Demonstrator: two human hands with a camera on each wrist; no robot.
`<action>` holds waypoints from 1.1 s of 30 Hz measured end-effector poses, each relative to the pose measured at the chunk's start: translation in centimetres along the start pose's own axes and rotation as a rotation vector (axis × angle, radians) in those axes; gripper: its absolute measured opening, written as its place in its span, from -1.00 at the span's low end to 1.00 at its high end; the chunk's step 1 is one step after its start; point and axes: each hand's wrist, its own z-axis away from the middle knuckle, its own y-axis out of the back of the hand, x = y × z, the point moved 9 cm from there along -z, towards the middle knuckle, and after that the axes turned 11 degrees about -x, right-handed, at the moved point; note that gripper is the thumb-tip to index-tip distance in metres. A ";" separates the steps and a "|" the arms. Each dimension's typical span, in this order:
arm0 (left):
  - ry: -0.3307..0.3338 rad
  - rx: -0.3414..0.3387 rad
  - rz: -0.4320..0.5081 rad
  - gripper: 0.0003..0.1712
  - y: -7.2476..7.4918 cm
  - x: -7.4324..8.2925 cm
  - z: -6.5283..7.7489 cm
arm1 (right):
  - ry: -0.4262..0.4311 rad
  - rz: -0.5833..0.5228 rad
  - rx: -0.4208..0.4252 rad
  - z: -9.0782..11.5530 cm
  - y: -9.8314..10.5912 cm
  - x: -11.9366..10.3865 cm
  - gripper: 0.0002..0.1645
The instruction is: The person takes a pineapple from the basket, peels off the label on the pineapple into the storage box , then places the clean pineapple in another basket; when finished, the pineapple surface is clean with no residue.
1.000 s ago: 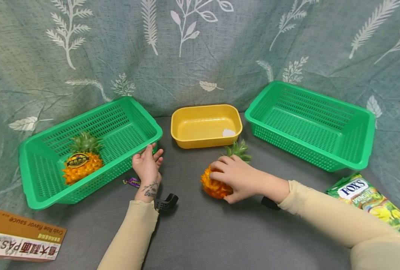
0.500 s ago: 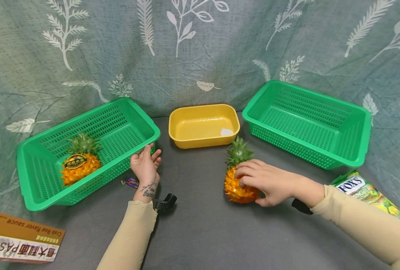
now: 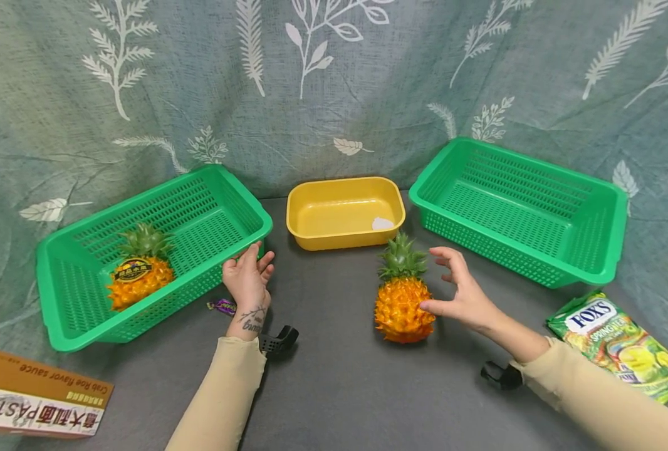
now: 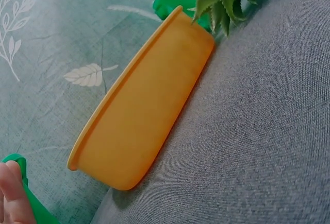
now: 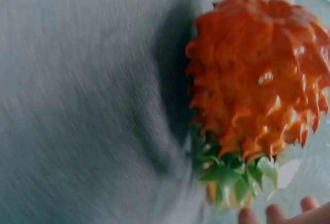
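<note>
Pineapple [image 3: 404, 310] beside right hand [image 3: 462, 291]

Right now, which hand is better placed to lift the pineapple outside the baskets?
Likely the right hand: open beside that pineapple; the left hand is farther off, at the left green basket.

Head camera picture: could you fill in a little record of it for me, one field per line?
Left hand: fingertips by the left green basket
Right hand: open beside the front pineapple; touching unclear
Other pineapple: inside the left green basket
Yellow tub: holds something white
Snack bag: near the right green basket
Pasta box: lower left
</note>
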 end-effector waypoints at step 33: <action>0.023 0.016 0.028 -0.75 0.1 -0.2 0.0 | -0.307 -0.112 -0.114 0.6 -3.8 3.4 0.31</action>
